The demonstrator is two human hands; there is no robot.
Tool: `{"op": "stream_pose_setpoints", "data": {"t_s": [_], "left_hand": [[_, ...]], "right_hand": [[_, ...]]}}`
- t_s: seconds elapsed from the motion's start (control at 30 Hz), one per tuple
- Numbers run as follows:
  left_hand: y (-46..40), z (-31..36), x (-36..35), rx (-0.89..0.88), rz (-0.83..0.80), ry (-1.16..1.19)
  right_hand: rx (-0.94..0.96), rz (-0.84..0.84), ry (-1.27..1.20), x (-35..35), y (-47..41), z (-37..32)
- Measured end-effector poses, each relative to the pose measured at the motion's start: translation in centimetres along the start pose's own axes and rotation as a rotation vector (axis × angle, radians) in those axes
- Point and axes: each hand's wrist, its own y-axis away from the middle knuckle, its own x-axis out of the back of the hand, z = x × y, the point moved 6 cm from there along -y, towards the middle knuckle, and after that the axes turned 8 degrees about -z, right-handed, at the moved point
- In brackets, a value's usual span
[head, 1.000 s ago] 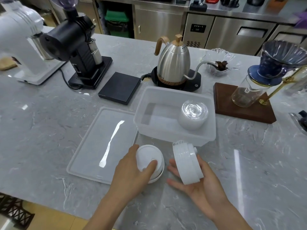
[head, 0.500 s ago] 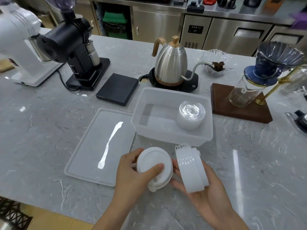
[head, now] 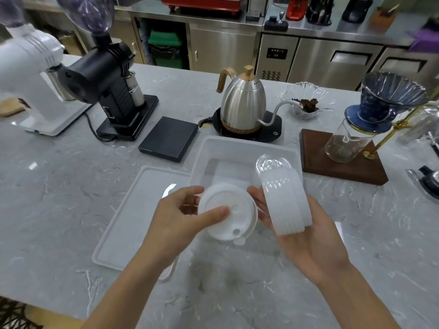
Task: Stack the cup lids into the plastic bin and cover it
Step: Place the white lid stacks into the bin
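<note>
Single white lid (head: 226, 214) held above the counter (head: 71, 191), just in front of the bin (head: 237, 148). Left hand (head: 180, 217) pinches it — thumb across the top face, fingers behind the far rim. Sip hole faces the person, small tab hanging at the lower edge.

Just right of it: stack of white lids (head: 286, 205), nested, lying on its side across the right hand (head: 306, 236). Palm is up, fingers curled lightly under the stack, cradling more than clamping it.

Bin sits open on the counter. A pile of clear lids (head: 273, 165) stands in its right end; the left end looks free. Bin cover (head: 133, 210) lies flat to the bin's left, not yet on.

Likely step: joining the single lid to the stack before loading.

Risks: the stack rests loosely on an open palm, so a push from the left could roll or fan it apart. A tilted lid would not nest — the tab could catch. Kettle (head: 242, 108) stands close behind the bin.
</note>
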Motion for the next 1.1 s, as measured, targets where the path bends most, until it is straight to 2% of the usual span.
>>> {"op": "stream_pose_setpoints", "data": {"t_s": [0.2, 0.43, 0.6, 0.77, 0.87, 1.1], "left_hand": [[-3.7, 1.8, 0.2, 0.038, -0.104, 0.143], [-8.7, 2.8, 0.8, 0.063, -0.091, 0.069], [-11.6, 2.8, 0.6, 0.098, -0.018, -0.144], [-13.1, 4.3, -0.1, 0.016, 0.128, -0.595], [-14.2, 4.5, -1.2, -0.015, 0.114, -0.739], [-16.3, 2.1, -2.4, 0.095, 0.05, -0.874]], "right_hand": [[0.037, -0.025, -0.013, -1.2, -4.2, -2.7], [0.053, 0.025, -0.015, -0.1, -7.7, -4.9], [0.108, 0.051, -0.023, 1.2, -8.2, -6.0], [0.131, 0.016, -0.058, 2.3, -7.2, -6.6], [0.137, 0.004, -0.061, 2.9, -6.7, -6.7], [0.156, -0.005, -0.031, 3.6, -5.5, -7.1]]}}
